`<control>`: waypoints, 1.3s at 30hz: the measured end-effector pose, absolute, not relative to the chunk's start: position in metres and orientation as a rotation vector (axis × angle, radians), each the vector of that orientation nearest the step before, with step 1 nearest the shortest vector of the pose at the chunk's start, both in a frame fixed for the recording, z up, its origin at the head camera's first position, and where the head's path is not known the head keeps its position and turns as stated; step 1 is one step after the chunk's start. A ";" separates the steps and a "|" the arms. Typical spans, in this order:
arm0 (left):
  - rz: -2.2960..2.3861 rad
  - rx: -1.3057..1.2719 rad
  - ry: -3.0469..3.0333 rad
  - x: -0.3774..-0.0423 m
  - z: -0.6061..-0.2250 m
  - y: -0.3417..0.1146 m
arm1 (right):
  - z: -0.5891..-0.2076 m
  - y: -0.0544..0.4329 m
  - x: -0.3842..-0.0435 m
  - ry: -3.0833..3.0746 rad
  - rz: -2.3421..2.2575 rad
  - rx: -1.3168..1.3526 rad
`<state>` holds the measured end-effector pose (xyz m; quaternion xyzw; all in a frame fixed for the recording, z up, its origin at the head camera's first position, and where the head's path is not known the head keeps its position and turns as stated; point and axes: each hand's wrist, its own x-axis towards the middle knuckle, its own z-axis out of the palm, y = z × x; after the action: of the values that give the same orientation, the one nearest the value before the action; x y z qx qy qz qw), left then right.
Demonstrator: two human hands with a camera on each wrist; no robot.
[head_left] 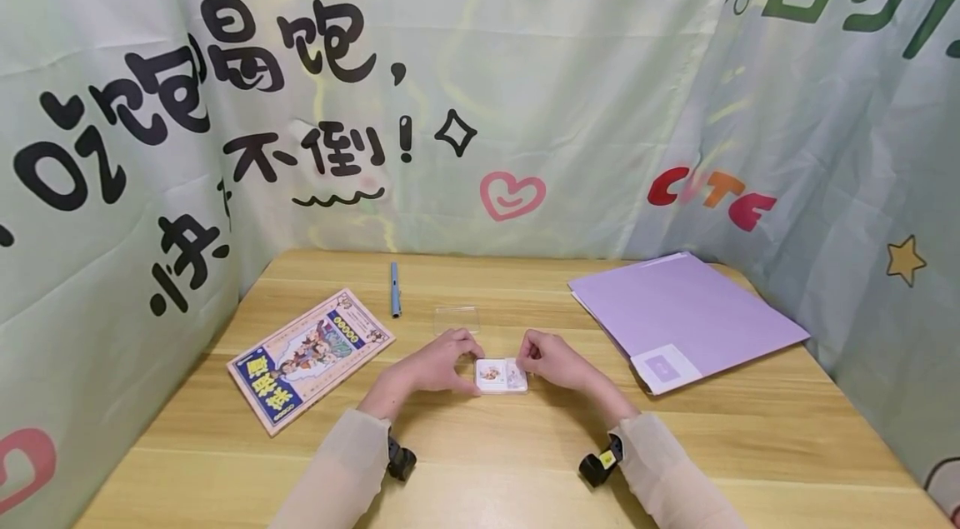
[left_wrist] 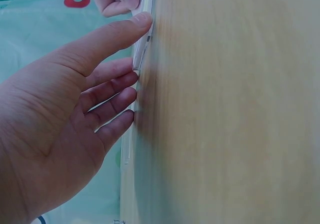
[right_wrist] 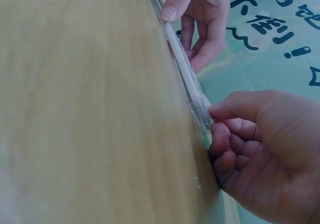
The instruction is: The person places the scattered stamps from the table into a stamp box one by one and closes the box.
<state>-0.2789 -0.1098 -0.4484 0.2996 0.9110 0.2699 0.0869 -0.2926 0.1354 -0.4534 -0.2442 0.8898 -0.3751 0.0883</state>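
Note:
A small flat clear plastic box (head_left: 492,376) with picture cards or stickers in it lies on the table in the head view. My left hand (head_left: 441,364) holds its left end, thumb along the near edge and fingers at the far side. At the right end my right hand (head_left: 555,359) pinches with thumb and forefinger, the other fingers curled in the right wrist view. Whether that pinch takes the box's rim or a thin piece inside it, I cannot tell. Just behind the box lies a clear plastic lid (head_left: 456,320), flat and apart from both hands.
To the left lies a pink illustrated booklet (head_left: 311,362), with a blue pen (head_left: 395,290) beyond it. A purple folder (head_left: 686,316) with a pale label is at the right. Printed fabric curtains (head_left: 570,96) enclose the wooden table (head_left: 480,479) at back and sides.

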 end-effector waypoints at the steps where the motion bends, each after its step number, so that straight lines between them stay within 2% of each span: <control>1: 0.801 0.895 2.716 -0.279 -0.449 -0.110 | -0.454 0.136 -0.293 2.647 -1.115 -0.731; 39: 0.803 0.893 2.717 -0.280 -0.453 -0.111 | -0.454 0.135 -0.292 2.635 -1.110 -0.750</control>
<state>-0.2805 -0.1108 -0.4528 0.2994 0.9114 0.2692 0.0853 -0.2922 0.1354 -0.4543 -0.2525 0.8876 -0.3739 0.0926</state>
